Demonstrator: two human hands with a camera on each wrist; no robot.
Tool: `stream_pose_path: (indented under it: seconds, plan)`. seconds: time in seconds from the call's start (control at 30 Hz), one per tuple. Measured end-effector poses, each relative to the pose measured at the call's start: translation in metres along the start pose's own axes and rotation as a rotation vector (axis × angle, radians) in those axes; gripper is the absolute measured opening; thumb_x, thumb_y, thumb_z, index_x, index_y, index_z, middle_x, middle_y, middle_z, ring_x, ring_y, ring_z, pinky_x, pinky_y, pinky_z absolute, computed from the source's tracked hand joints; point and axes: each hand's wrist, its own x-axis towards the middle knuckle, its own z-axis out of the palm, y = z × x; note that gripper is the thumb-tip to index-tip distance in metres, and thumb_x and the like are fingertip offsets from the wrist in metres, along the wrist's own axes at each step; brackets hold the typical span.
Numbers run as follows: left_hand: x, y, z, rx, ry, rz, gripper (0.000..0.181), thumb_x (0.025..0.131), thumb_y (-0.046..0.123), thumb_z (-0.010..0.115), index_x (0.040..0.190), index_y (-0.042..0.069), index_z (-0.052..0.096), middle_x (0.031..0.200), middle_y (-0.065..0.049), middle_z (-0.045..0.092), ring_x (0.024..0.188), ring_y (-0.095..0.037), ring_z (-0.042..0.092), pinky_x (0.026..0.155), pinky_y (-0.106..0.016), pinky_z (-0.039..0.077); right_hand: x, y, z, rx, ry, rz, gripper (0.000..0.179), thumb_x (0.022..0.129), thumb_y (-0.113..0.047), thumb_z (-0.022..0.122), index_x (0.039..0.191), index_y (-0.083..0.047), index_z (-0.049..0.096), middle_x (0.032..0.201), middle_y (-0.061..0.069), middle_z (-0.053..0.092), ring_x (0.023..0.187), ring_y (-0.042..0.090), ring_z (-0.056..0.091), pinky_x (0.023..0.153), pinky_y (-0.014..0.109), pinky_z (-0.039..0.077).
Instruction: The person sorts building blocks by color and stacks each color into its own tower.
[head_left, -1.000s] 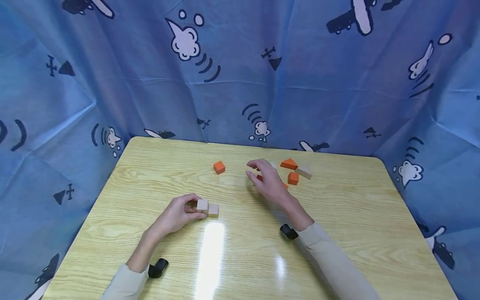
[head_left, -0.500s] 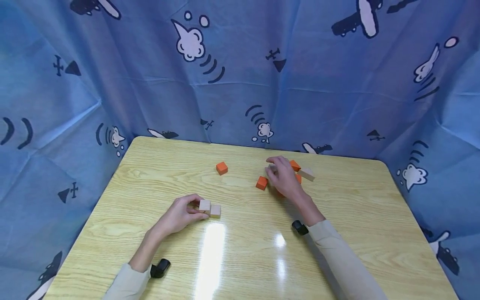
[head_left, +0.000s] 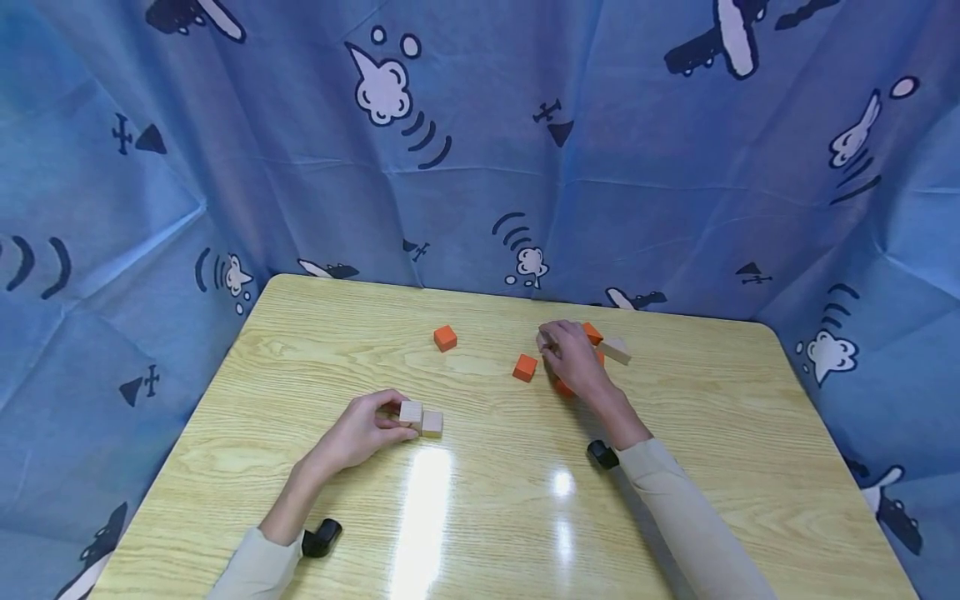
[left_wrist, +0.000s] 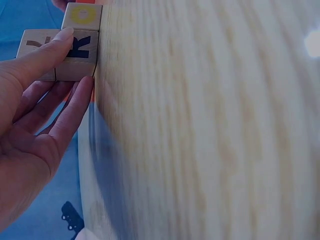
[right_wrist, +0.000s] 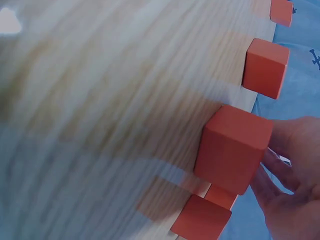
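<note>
My left hand point(head_left: 371, 429) holds a stack of two plain wooden cubes, thumb on one side and fingers on the other. The upper cube point(head_left: 411, 412) sits over a lower cube point(left_wrist: 80, 48) with a dark letter R. Against the stack's right side stands a third wooden cube point(head_left: 432, 423), its side marked with a yellow ring point(left_wrist: 84, 16). My right hand point(head_left: 573, 354) is at the far side of the table, fingertips curled round a pale wooden block point(head_left: 542, 340), mostly hidden by the hand. In the right wrist view, an orange cube point(right_wrist: 232, 150) covers those fingertips.
Left of the right hand lie two orange cubes, a nearer one point(head_left: 525, 367) and a farther one point(head_left: 445, 337). Beyond and beside that hand are an orange triangular block point(head_left: 592, 332), a pale wooden wedge point(head_left: 617, 350) and a partly covered orange cube point(right_wrist: 201, 218). A blue printed curtain point(head_left: 465, 183) hangs behind the table.
My right hand has moved right, away from an orange cube that now shows fully, and its fingers have closed round the pale block. The left hand stays at the stack.
</note>
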Motion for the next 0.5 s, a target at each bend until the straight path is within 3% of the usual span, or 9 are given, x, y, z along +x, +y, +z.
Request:
stream_pose_path:
  seconds: [0.2,0.5]
  plan:
    - [-0.0002,0.0000,0.0013,-0.026,-0.004,-0.001,0.030,0.089,-0.002,0.078,0.116,-0.004,0.065,0.111,-0.018,0.063,0.102,-0.031,0.068,0.084,-0.028,0.060,0.0021,0.0005,-0.0031,-0.042,-0.049,0.014,0.037,0.091,0.010,0.071,0.128,0.004,0.065,0.127,0.023,0.060,0.118,0.038,0.053,0.102,0.050,0.050]
    - [-0.0003,0.0004,0.0005,-0.033,-0.008,-0.013,0.030,0.089,-0.002,0.078,0.116,-0.003,0.065,0.112,-0.018,0.062,0.103,-0.032,0.068,0.084,-0.028,0.060,0.0015,-0.0010,-0.0084,-0.016,-0.086,0.073,0.039,0.092,0.005,0.073,0.128,-0.001,0.060,0.128,0.021,0.055,0.112,0.034,0.058,0.097,0.049,0.056]
